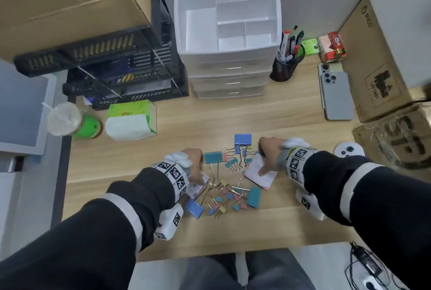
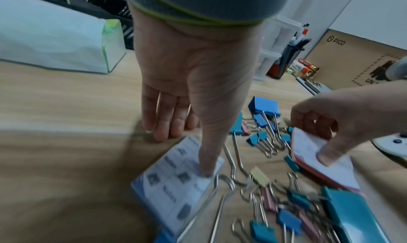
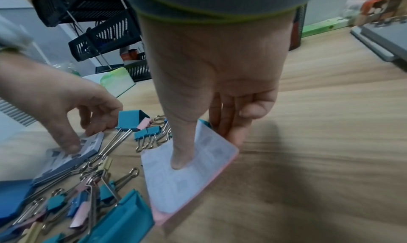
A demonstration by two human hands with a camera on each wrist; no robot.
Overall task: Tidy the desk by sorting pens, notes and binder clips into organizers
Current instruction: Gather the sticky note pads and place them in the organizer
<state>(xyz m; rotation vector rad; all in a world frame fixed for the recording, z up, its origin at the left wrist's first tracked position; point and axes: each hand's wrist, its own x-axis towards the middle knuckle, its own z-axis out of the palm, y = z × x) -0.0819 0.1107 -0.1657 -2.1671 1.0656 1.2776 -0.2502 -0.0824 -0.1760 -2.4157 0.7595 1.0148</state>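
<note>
Two note pads lie among scattered binder clips near the desk's front edge. My left hand pinches the blue-backed note pad, thumb on its printed top and fingers curled at its far edge. My right hand pinches the pink note pad, thumb pressing its top sheet and fingers down its far side; that edge is tilted up. The white drawer organizer with open top compartments stands at the back. A black mesh pen holder full of pens stands to its right.
A tissue pack and a lidded cup sit at the left, with black stacked trays behind them. Two phones, cardboard boxes and a white controller line the right side.
</note>
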